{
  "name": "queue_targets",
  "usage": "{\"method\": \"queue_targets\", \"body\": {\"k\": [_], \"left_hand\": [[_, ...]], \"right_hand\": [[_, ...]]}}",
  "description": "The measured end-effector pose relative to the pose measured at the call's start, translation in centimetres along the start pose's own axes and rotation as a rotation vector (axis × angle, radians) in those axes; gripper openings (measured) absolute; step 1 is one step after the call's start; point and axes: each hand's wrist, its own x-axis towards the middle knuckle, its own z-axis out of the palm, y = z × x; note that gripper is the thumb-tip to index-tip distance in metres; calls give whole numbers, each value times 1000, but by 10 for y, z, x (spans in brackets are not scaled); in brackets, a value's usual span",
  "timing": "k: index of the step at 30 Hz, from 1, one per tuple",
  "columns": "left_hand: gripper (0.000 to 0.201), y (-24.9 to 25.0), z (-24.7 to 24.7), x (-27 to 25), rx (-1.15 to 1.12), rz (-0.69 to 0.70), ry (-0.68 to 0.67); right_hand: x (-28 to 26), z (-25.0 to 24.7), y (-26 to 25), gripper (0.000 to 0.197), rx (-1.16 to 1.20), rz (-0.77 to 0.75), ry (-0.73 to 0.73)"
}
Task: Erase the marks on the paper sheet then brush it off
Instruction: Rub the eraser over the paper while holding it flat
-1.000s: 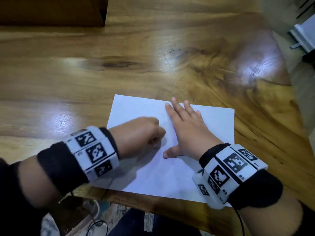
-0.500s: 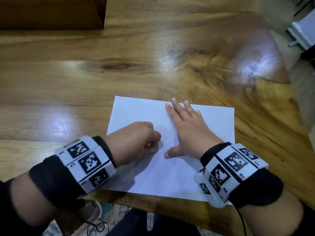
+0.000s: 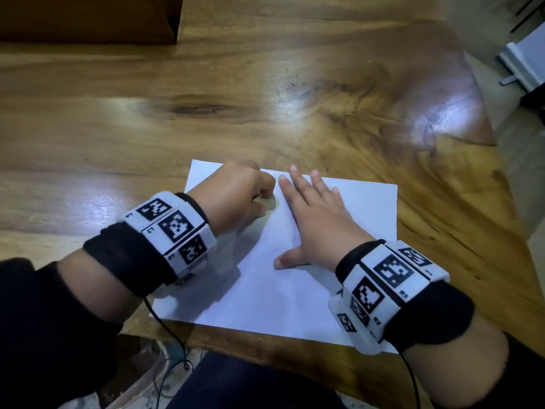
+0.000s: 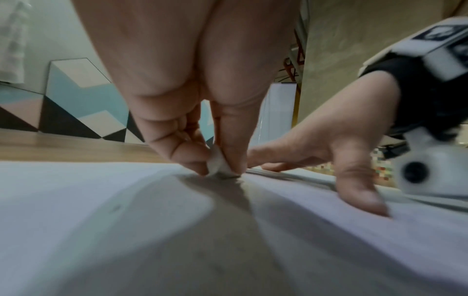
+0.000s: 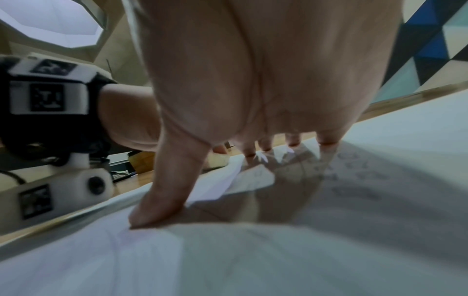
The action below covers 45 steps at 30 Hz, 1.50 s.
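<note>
Rubbing stage, judged: left hand (image 3: 240, 193) pinches small white eraser (image 4: 217, 165), tip on paper sheet (image 3: 280, 290) at sheet's 11 o'clock; sheet at near edge of wooden table (image 3: 265, 107)
Right hand (image 3: 317, 219) flat, fingers spread, pressing sheet centre
Faint pencil marks (image 5: 354, 174) by right fingertips
Sheet: light, thin, limp, likely creases and slides; anchor beside rubbed spot

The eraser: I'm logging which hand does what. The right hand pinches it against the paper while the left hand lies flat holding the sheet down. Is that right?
Not quite: the hands are swapped. The left hand pinches the eraser against the paper, as the left wrist view shows. The right hand lies flat on the sheet, fingers spread, as the head view shows.
</note>
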Motion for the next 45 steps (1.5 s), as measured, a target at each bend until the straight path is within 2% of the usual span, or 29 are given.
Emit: {"method": "queue_targets", "body": {"k": [3,7,12,14,17,20,22,23,26,28,30,34,35,39,41,43,45], "left_hand": [[13,4,6,-28,-32,112,-66],[13,8,4,-36,-39,56,-204],[3,14,-1,5,19,0,0],[2,17,1,8,10,-24,12],[8,14,11,-19,-59,46,20],[17,17,16,-52,-96,69,-127],[13,15,11,-50,-91,31,-215],[9,15,7,-41,-67,20,-201],[6,15,-3,-8,0,-27,1],[6,16,3,-6,-33,-11,44],[12,14,13,-28,-86,49,-1],[12,13,17,-61,-133,48,-243],[10,12,13,-55,-113,32,-227],[8,8,2,-17,3,-3,28],[9,7,8,-23,-10,49,48],[14,9,15,-46,-62,120,-47],[14,13,17,-63,-104,125,-206]], "right_hand": [[1,1,1,130,-4,0,-1],[1,1,1,129,-23,-4,-9],[-2,1,1,141,-72,-19,-28],[-2,1,1,144,-90,-20,-37],[-2,0,0,143,-83,-9,-47],[-2,0,0,142,-87,-9,-52],[-3,0,-1,143,-89,-7,-53],[-3,0,-1,143,-90,-6,-51],[-2,1,-1,144,-88,-8,-41],[-2,1,-1,145,-82,-5,-44],[-1,0,-1,145,-85,-1,-50],[-2,-1,-3,145,-90,8,-65],[-2,-1,-4,145,-90,10,-65],[-3,-1,-4,145,-88,15,-62],[-2,-1,-3,145,-83,15,-71],[-2,-2,-3,145,-81,18,-79],[-2,-2,-3,145,-86,20,-79]]}}
